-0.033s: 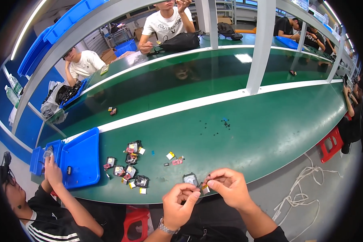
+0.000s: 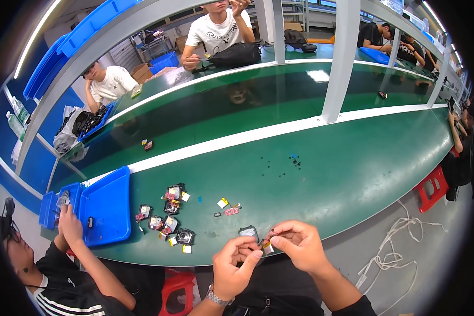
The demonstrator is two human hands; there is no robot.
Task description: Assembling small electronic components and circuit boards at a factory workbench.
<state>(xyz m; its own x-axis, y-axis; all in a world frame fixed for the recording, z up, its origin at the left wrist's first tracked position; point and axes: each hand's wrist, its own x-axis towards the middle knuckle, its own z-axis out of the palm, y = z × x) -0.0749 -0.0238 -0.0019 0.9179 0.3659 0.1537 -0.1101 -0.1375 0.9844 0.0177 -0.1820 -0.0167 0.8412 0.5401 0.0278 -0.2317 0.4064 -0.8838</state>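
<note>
At the near edge of the green work table (image 2: pixel 353 174), a small dark square part with a yellow tab (image 2: pixel 264 245) is pinched between the left hand (image 2: pixel 236 266) and the right hand (image 2: pixel 298 247); both sets of fingers are closed on it from opposite sides. A small square black casing (image 2: pixel 248 232) is seen lying just beyond the fingertips. Since the pinched part is held over the table's rim, it could be dropped to the floor if either grip were loosened. Farther left, a cluster of similar black casings and yellow-tabbed pieces (image 2: pixel 169 218) is spread out, where mix-ups could be caused by a stray sleeve. Beyond, a blue plastic tray (image 2: pixel 108 208) is set, beside a neighbouring person's hand (image 2: pixel 68 224). Tiny black specks (image 2: pixel 295 162) are scattered mid-table.
</note>
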